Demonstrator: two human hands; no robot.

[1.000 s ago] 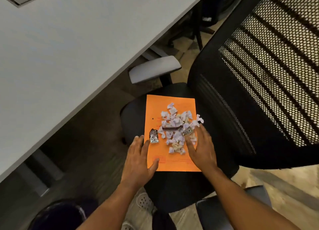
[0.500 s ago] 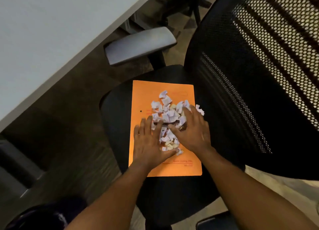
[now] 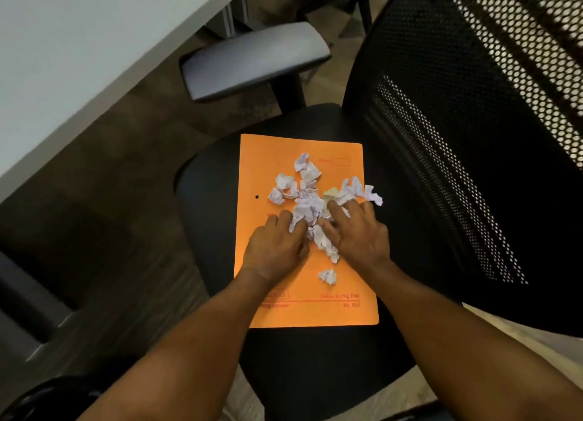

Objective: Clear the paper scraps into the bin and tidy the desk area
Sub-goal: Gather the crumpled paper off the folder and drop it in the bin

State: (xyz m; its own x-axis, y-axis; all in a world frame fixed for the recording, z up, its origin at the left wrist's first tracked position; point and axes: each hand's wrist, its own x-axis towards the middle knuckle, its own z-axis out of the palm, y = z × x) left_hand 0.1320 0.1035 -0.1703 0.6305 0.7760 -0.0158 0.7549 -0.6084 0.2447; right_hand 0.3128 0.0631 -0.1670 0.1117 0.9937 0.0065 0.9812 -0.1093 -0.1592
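An orange file folder lies flat on the black seat of an office chair. On it sits a heap of white crumpled paper scraps. My left hand presses into the heap from the left, fingers curled around scraps. From the right, my right hand closes its fingers into the same heap. One loose scrap lies apart, nearer me on the folder. Another scrap hangs over the folder's right edge. A dark bin rim shows at the bottom left.
The chair's black mesh backrest rises on the right. Its grey armrest sticks out beyond the seat. A white desk top fills the upper left, with dark wood-pattern floor beneath it.
Both hands slid from the folder's near edge into the heap and curled in, bunching the scraps together. The foil wrapper seen earlier is now hidden. The camera has moved closer.
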